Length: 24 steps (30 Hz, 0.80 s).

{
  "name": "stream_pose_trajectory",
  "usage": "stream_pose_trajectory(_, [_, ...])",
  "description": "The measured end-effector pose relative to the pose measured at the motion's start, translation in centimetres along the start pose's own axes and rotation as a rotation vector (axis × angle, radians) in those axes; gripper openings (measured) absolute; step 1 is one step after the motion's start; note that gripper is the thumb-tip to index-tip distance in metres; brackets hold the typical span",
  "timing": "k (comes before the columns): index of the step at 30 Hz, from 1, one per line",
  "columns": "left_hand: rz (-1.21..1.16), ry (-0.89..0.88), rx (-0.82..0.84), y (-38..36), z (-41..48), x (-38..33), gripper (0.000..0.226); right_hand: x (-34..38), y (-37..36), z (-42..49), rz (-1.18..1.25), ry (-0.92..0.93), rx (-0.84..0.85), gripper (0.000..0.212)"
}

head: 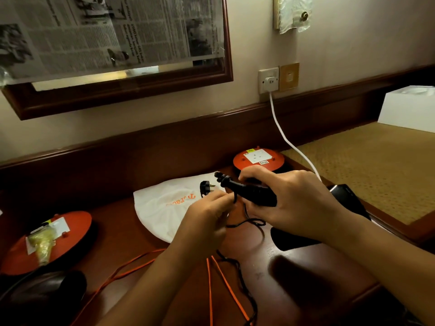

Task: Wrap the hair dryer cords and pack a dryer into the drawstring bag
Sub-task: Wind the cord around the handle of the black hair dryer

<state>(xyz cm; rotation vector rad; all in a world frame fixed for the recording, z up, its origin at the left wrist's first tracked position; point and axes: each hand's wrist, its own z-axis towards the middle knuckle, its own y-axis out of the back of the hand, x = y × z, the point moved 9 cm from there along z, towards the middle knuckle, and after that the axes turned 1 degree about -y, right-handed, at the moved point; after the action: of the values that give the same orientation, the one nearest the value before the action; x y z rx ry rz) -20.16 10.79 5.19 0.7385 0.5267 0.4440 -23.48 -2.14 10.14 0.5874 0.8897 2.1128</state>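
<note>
Left fingers [217,201]: curled together, pinching the black cord [247,221] just off the end of the dryer's handle.
Right fingers [253,174]: clamped round the handle of the hair dryer [255,195], with the thumb underneath.
Left hand [207,217]: raised above the middle of the table [122,236], knuckles up, just beside the right hand.
Right hand [294,198]: raised beside it, toward the table's right edge, carrying the dryer.
Hair dryer: black, held off the table. The handle's end points up toward the far left corner, and the glossy body shows behind the right wrist.
Cord: runs from the handle's end through the left fingers, loops under both hands, then trails over the table to the near edge.
Plug [207,185]: black, three pins, just beyond the left fingers and over the bag. Whether it rests on the bag cannot be told.
Drawstring bag [162,210]: white with orange print, lying flat on the table beyond the left hand, toward the far edge.
Far reel [259,161]: orange disc with a white socket, at the far edge behind the right hand.
Left reel [47,238]: orange disc near the table's left edge, with a yellowish wrapper on top.
Orange cable [141,262]: crosses the table toward the near edge, under the forearms.
White cable [282,135]: drops from the wall socket [268,80] to behind the right hand.
Mirror [113,31]: on the wall above the far edge, covered with newspaper.
</note>
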Motion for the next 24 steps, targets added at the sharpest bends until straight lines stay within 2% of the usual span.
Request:
stream_pose_trajectory(2, [-0.025,-0.008,0.019,-0.1,-0.7,-0.4,0.016,-0.8,0.0,0.0,-0.039,-0.031,0.007,0.026])
stream_pose_trajectory(4, [-0.035,-0.035,0.032,0.5,-1.3,-1.2,0.019,-2.4,-0.2,0.0,-0.157,-0.104,0.042,0.02])
stream_pose_trajectory(7, [-0.06,-0.111,0.023,2.5,-1.6,-3.0,0.024,-4.3,-1.3,-0.3,-0.308,-0.181,0.213,0.017])
stream_pose_trajectory(11, [-0.01,-0.153,-0.105,5.3,0.8,-3.0,0.021,-3.3,-2.4,-0.6,-0.355,-0.103,0.418,0.015])
stream_pose_trajectory(14, [0.011,-0.157,-0.129,5.3,2.9,-2.6,0.019,-1.5,-2.3,-0.6,-0.4,0.027,0.426,0.021])
stream_pose_trajectory(16, [-0.173,-0.08,0.024,3.7,4.0,-2.1,0.019,-0.8,-2.0,-0.5,-0.401,0.082,0.399,0.029])
stream_pose_trajectory(18, [-0.448,0.077,0.199,1.9,4.3,-0.9,0.024,-0.6,-1.7,-0.5,-0.416,0.11,0.386,0.028])
stream_pose_trajectory(21, [-0.849,0.294,0.233,0.5,3.5,1.6,0.03,-1.0,-0.6,-0.5,-0.431,0.109,0.347,0.022])
stream_pose_trajectory(24, [-1.229,0.355,0.257,-1.1,2.1,1.5,0.028,-1.6,-0.3,-0.9,-0.38,0.096,0.365,0.035])
